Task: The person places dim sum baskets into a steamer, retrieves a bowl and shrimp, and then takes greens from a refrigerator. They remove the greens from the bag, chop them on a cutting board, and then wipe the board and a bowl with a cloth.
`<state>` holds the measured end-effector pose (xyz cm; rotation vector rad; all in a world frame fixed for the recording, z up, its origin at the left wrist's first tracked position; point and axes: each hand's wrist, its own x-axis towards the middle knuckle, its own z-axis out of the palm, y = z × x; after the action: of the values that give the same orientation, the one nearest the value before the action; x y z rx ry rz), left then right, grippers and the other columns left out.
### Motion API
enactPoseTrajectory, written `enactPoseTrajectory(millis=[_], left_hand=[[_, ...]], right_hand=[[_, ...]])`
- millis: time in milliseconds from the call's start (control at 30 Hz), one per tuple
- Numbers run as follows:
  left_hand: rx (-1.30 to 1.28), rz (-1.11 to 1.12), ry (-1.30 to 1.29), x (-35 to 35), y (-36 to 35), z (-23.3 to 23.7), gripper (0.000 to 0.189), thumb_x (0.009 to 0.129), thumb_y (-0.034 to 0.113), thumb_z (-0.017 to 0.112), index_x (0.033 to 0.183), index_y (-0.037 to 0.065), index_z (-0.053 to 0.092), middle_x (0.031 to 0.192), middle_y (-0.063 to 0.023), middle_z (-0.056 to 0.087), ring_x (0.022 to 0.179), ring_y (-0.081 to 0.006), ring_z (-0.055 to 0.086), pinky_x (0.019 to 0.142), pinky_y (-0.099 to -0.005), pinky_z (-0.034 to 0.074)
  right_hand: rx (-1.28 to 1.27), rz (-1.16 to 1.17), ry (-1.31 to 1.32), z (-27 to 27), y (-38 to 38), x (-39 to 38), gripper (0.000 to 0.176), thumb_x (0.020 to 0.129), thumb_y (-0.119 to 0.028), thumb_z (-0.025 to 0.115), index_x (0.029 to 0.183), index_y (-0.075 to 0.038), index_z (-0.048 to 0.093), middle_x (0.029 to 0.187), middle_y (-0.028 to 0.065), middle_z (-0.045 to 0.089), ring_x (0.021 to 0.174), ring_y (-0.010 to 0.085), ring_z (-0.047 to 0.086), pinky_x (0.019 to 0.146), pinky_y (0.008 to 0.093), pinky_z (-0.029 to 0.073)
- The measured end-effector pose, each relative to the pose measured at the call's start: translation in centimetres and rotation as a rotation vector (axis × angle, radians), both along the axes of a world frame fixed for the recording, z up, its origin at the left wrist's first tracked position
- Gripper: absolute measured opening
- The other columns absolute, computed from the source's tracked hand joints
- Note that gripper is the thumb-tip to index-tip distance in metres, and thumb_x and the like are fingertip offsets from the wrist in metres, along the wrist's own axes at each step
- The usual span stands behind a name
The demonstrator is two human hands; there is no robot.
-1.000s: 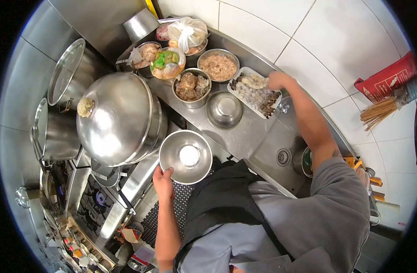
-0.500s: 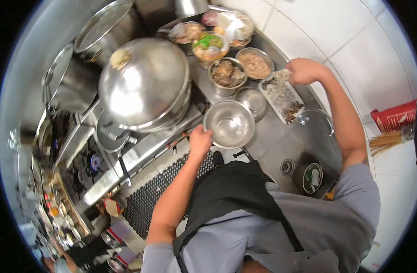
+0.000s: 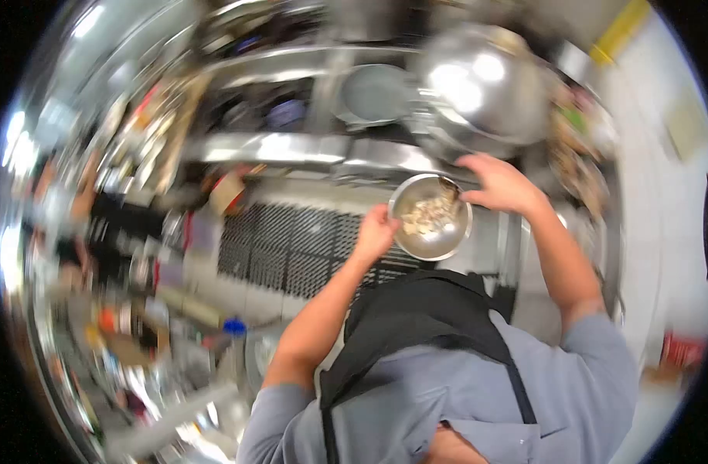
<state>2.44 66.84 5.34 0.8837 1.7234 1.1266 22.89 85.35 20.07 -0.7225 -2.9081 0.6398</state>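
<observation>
My left hand [image 3: 379, 233] grips the left rim of a round steel bowl [image 3: 416, 246], held in front of my apron. Small pale pieces of food [image 3: 431, 215] lie in the bowl, with a darker bit near its upper right edge. My right hand [image 3: 499, 184] is at the bowl's right rim, its thumb and fingers apart and nothing showing between them. The view is smeared by motion, so the pieces' kind is not clear.
Beyond the bowl stands a big steel pot with a domed lid [image 3: 478, 77], beside a grey pan [image 3: 375, 94] on the stove. Blurred food containers [image 3: 578, 155] line the right counter. A black perforated mat [image 3: 292, 243] covers the floor to the left.
My view has turned left toward the stove. The bowl, bare inside before, now holds pale pieces. My right hand has left the white tray and come over to the bowl.
</observation>
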Motion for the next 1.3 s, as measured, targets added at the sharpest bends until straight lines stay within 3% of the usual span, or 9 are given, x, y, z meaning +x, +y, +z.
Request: enactPoseTrajectory(millis=[167, 300, 433, 533, 733, 967, 1133, 1233, 1300], left_hand=[[0.025, 0.582, -0.074, -8.0, -17.6, -2.4, 0.024, 0.079, 0.008, 0.057, 0.099, -0.003, 0.064, 0.090, -0.0153, 0.069, 0.083, -0.0219, 0.065, 0.075, -0.0351, 0.051], [-0.096, 1.029, 0.192, -10.5, -29.9, -3.3, 0.020, 0.078, 0.013, 0.059, 0.090, -0.002, 0.062, 0.083, -0.0180, 0.066, 0.076, -0.0275, 0.065, 0.072, -0.0388, 0.050], [0.115, 1.480, -0.165, -11.1, -40.0, -2.9, 0.026, 0.093, 0.027, 0.059, 0.103, 0.002, 0.059, 0.078, -0.0047, 0.060, 0.067, -0.0167, 0.057, 0.060, -0.0304, 0.049], [-0.029, 1.709, 0.064, -8.4, -50.0, -10.2, 0.028, 0.096, 0.034, 0.058, 0.105, 0.007, 0.057, 0.077, -0.0015, 0.057, 0.065, -0.0132, 0.054, 0.056, -0.0280, 0.046], [-0.440, 2.214, -0.136, 10.5, -60.1, -14.9, 0.026, 0.088, 0.024, 0.065, 0.092, -0.001, 0.062, 0.071, -0.0062, 0.061, 0.064, -0.0147, 0.060, 0.056, -0.0297, 0.047], [-0.140, 2.869, -0.538, 27.0, -52.2, -13.2, 0.019, 0.091, 0.019, 0.060, 0.097, 0.001, 0.059, 0.079, -0.0069, 0.063, 0.060, -0.0136, 0.059, 0.047, -0.0262, 0.047], [0.067, 3.115, -0.644, 30.6, -46.2, -10.5, 0.016, 0.092, 0.017, 0.059, 0.098, 0.001, 0.059, 0.082, -0.0061, 0.063, 0.063, -0.0126, 0.060, 0.052, -0.0247, 0.049], [0.115, 3.149, -0.600, 32.3, -47.3, -10.9, 0.015, 0.092, 0.015, 0.060, 0.097, 0.001, 0.060, 0.084, -0.0072, 0.064, 0.066, -0.0134, 0.061, 0.055, -0.0256, 0.050], [0.134, 3.128, -0.524, 32.7, -51.7, -10.5, 0.014, 0.092, 0.014, 0.060, 0.096, 0.000, 0.061, 0.084, -0.0081, 0.065, 0.066, -0.0140, 0.061, 0.056, -0.0259, 0.051]], right_hand=[[-0.767, -0.033, -0.165, -9.7, -10.0, -12.5, 0.069, 0.085, -0.042, 0.069, 0.132, 0.005, 0.047, 0.103, 0.0150, 0.067, 0.081, 0.0203, 0.067, 0.068, 0.0332, 0.054], [-1.402, 0.021, -0.190, -18.3, -24.1, -23.2, 0.033, 0.092, -0.021, 0.055, 0.117, 0.001, 0.054, 0.089, 0.0114, 0.067, 0.060, 0.0178, 0.063, 0.049, 0.0278, 0.048], [-1.336, 0.317, -0.446, -19.5, -34.4, -35.8, 0.025, 0.084, -0.009, 0.046, 0.099, 0.007, 0.057, 0.077, 0.0151, 0.064, 0.056, 0.0218, 0.061, 0.047, 0.0326, 0.049], [-1.219, 0.430, -0.480, -17.5, -43.9, -44.5, 0.025, 0.086, -0.011, 0.043, 0.094, 0.008, 0.058, 0.067, 0.0125, 0.061, 0.050, 0.0194, 0.058, 0.045, 0.0314, 0.045], [-1.139, 0.606, -0.599, -22.0, -63.6, -58.3, 0.027, 0.094, -0.016, 0.042, 0.100, 0.005, 0.058, 0.081, 0.0140, 0.066, 0.064, 0.0213, 0.064, 0.056, 0.0326, 0.052], [-1.246, 0.415, -0.702, -26.3, -76.0, -60.8, 0.046, 0.095, -0.042, 0.050, 0.111, 0.001, 0.056, 0.080, 0.0137, 0.063, 0.067, 0.0246, 0.063, 0.057, 0.0369, 0.049], [-1.314, 0.108, -0.298, -32.5, -72.8, -59.2, 0.065, 0.090, -0.060, 0.051, 0.133, -0.011, 0.049, 0.082, 0.0106, 0.058, 0.061, 0.0218, 0.052, 0.055, 0.0367, 0.044], [-0.576, 0.445, -0.598, -32.9, -67.7, -54.2, 0.041, 0.096, -0.032, 0.051, 0.125, -0.003, 0.059, 0.120, 0.0185, 0.059, 0.090, 0.0238, 0.063, 0.066, 0.0323, 0.053], [-0.159, 0.708, -0.843, -37.6, -62.9, -51.8, 0.039, 0.094, -0.030, 0.053, 0.122, -0.003, 0.060, 0.117, 0.0174, 0.061, 0.089, 0.0244, 0.063, 0.067, 0.0336, 0.053]])
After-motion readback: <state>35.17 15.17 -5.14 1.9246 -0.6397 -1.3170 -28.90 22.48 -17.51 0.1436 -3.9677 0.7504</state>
